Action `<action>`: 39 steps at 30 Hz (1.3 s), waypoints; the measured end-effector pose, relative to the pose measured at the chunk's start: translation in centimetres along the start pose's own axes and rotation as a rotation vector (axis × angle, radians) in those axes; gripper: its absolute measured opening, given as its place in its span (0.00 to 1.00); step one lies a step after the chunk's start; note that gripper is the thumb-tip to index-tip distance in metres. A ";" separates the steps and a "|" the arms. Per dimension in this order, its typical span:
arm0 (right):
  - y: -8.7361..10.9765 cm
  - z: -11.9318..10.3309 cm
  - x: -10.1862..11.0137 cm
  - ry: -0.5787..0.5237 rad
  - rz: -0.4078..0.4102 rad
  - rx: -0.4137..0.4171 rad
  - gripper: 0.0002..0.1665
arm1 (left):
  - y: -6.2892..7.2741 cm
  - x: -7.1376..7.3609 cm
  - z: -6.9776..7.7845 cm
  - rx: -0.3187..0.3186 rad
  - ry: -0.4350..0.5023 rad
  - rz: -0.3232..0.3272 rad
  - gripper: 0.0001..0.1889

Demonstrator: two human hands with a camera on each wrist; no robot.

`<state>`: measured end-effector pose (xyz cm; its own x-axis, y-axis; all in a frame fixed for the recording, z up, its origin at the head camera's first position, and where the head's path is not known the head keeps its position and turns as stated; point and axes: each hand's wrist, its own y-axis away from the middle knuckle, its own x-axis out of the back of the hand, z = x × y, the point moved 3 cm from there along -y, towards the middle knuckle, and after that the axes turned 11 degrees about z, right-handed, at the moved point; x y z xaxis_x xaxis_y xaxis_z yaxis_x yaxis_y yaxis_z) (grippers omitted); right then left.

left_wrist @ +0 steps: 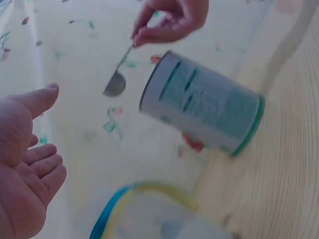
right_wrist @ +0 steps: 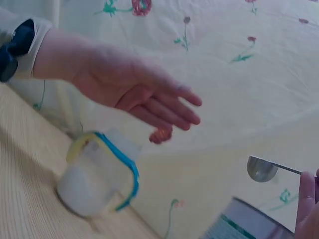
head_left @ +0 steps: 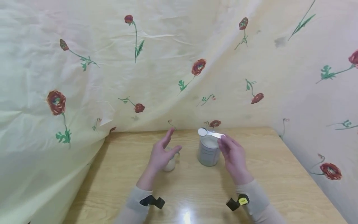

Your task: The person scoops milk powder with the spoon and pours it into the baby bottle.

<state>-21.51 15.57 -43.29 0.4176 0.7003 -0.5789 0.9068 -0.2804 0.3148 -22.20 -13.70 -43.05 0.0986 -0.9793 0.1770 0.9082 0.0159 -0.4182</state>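
Note:
My right hand [head_left: 234, 155] pinches the end of a small metal measuring spoon [head_left: 203, 132]. The spoon's round bowl hangs over the rim of an open-topped grey can [head_left: 208, 158], which stands on the table with green print on its side. In the right wrist view the spoon's bowl [right_wrist: 262, 170] shows as a half-dome. My left hand [head_left: 161, 152] is held in the air with thumb apart and fingers extended, nothing in it. Beneath it, partly hidden in the head view, stands a whitish bottle [right_wrist: 84, 189] with a blue and yellow handle ring.
The can and bottle share a light wooden table [head_left: 184, 186]. A cream cloth [head_left: 156, 77] printed with red flowers hangs behind the table and along its sides. Each forearm wears a dark wrist strap.

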 end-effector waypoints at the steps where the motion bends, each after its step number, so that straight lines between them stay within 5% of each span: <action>1: 0.2 0.1 -0.2 -0.002 -0.004 -0.006 0.03 | 0.1 0.5 -0.2 0.004 -0.014 0.009 0.42; 7: 1.3 1.2 -1.7 -0.049 -0.053 -0.038 0.03 | 1.0 3.6 -1.7 0.063 -0.064 0.029 0.40; 14: 2.1 3.1 -3.7 -0.028 -0.104 -0.029 0.10 | 2.1 5.7 -4.5 0.119 -0.037 -0.033 0.38; 26: 2.6 8.7 -5.4 0.061 -0.116 -0.079 0.05 | 3.3 5.9 -8.3 0.183 -0.080 -0.079 0.41; 39: 2.9 11.1 -5.5 0.150 -0.123 -0.055 0.21 | 3.5 5.3 -8.5 0.204 -0.117 -0.055 0.39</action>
<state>-20.55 3.64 -47.53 0.2866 0.8180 -0.4987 0.9442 -0.1531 0.2915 -21.98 -20.55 -51.16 0.0819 -0.9500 0.3012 0.9757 0.0147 -0.2187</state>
